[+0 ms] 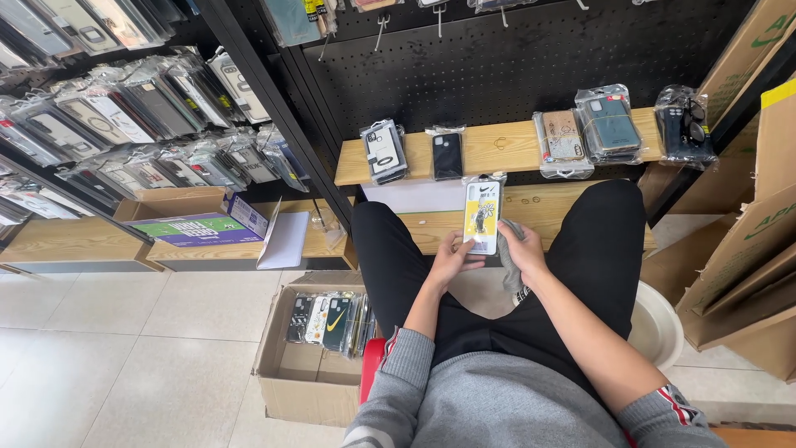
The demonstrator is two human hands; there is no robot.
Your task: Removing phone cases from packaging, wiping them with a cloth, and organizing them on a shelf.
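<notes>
Both hands hold one phone case [482, 217] upright above the lap, long axis pointing away: left hand [452, 257] pinches its lower edge, right hand [522, 253] clutches a grey cloth [507, 265] alongside.

The left hand [450, 259] covers the lower left corner of the bagged phone case [482, 217], and the right hand [521, 253] covers part of a grey cloth [510, 264], so the cloth's full shape cannot be told. The cardboard box [311, 365] on the floor hides the lower halves of the cases standing in it. Hanging packets at the pegboard's [531, 58] top edge are cut off by the frame. The cartons [750, 249] at the right edge run out of view. The white basin [659, 328] is mostly hidden behind the person's leg.
</notes>
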